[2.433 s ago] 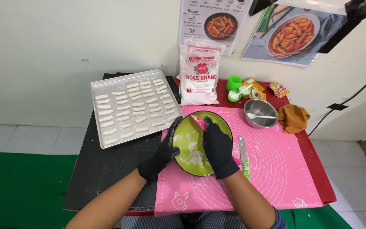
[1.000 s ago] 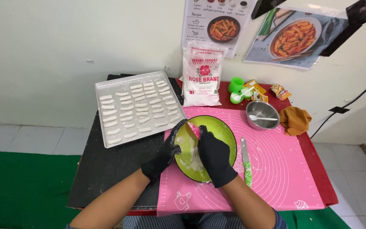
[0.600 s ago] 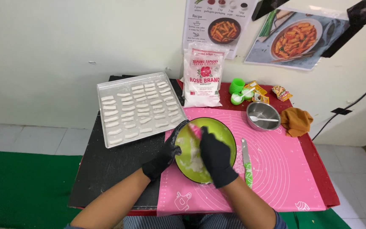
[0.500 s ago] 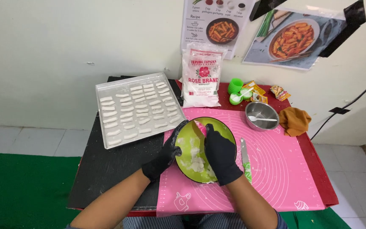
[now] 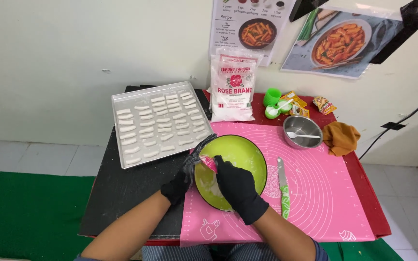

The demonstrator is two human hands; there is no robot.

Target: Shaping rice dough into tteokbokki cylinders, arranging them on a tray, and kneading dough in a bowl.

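A green bowl (image 5: 247, 154) sits tilted on a pink silicone mat (image 5: 325, 193). My left hand (image 5: 180, 183), in a black glove, grips the bowl's left rim. My right hand (image 5: 238, 186), also gloved in black, reaches inside the bowl and holds a pink scraper (image 5: 209, 163) against its inner wall, where white dough (image 5: 215, 188) clings. A green-handled knife (image 5: 283, 186) lies on the mat just right of the bowl.
A metal tray (image 5: 122, 96) with several white dough sticks rests at the back left on a black board (image 5: 122, 193). A flour bag (image 5: 233, 87), green cups (image 5: 273, 101), snack packets (image 5: 323, 104), a steel bowl (image 5: 302, 131) with a spoon and a brown cloth (image 5: 340, 137) stand behind.
My right hand has kept sliding the scraper around inside the bowl, shifting toward its left side. The left hand has stayed on the rim.
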